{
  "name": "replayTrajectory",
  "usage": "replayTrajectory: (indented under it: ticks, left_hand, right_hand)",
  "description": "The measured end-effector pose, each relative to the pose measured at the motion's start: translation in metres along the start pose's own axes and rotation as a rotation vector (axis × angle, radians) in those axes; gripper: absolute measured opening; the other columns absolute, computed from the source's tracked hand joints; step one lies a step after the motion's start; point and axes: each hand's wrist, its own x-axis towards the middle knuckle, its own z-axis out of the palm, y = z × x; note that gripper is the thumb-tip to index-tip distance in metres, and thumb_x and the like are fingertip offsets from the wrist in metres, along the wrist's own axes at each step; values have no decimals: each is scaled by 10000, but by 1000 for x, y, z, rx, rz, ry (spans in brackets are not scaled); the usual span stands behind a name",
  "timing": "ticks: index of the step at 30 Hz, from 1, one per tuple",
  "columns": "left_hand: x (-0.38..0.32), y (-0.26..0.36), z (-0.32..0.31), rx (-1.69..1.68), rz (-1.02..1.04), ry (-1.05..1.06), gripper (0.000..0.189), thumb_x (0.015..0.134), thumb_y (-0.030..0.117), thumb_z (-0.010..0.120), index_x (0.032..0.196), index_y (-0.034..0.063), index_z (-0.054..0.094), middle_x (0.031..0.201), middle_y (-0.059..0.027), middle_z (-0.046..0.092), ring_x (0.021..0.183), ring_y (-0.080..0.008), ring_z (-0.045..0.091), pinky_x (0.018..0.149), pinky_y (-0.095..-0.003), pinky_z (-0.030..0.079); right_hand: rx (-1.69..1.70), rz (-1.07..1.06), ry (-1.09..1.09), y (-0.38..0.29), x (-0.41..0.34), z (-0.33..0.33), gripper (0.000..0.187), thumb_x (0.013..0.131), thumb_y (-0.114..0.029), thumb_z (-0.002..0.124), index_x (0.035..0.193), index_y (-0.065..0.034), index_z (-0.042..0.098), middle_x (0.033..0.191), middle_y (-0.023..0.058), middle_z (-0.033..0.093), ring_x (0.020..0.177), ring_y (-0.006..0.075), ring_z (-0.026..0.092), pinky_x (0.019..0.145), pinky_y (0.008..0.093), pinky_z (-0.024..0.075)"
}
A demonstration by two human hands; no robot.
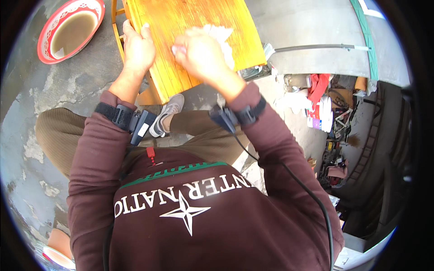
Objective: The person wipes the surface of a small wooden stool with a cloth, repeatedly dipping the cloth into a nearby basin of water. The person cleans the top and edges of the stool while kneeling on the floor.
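Note:
A yellow varnished wooden table (162, 20) with visible grain stands before me, its frame showing along the left side. My left hand (138, 50) grips its left edge, thumb on the top side and fingers over the outer side. My right hand (200, 54), blurred, is closed on a white cloth (220, 35) against the wooden top. The cloth spreads out past the far and right sides of that hand; a small bit shows by the fingers. The palm hides the rest.
At upper left, a red-rimmed basin (73, 32) holds murky water on the stained concrete floor (78, 84). My shoe (168, 113) is close to the table's near edge. White buckets (320, 115) and clutter stand at right. A black cable (318, 200) runs along my right sleeve.

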Motion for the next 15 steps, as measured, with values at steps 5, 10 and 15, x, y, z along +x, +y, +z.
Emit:
replayTrajectory:
  ticks: [5,10,15]
  left_hand:
    - [-2,6,-1,-54,-38,-57,560,1000,250,462,1412,-61,244,1321,-280,497,1228,-339,512,1017,-374,402]
    - [-1,1,-2,-18,-21,-29,543,991,232,467,1397,-58,253,1289,-286,497,1207,-357,509,1016,-392,395]
    - [-1,-2,4,4,19,2,539,973,235,483,1376,-50,267,1258,-294,492,1165,-396,516,998,-429,405]
  right_hand:
    - [255,307,27,8,13,-5,153,749,-204,653,867,-109,674,892,156,631,911,359,600,803,445,482]
    - [181,251,72,-5,4,-2,217,738,-207,685,922,-95,655,926,164,635,952,345,601,808,438,480]
    - [463,577,-232,-3,-1,-9,245,748,-226,685,954,-99,651,879,158,652,856,343,635,760,440,503]
